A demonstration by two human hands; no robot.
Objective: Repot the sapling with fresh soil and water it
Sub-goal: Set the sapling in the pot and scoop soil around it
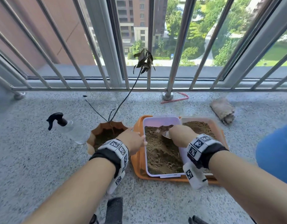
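While the right hand (179, 134) grips a metal scoop (166, 135) dug into the soil (162, 152) and the left hand (133, 140) pinches the box rim (144, 126), a heaped load could spill before reaching the sapling (123, 101) in the pot (97, 131) left of both grips.

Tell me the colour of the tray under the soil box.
Orange, seen in the head view: the tray surrounds the soil box.

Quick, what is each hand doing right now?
Left hand: holds the rim of the soil box.
Right hand: grips a metal scoop in the soil.
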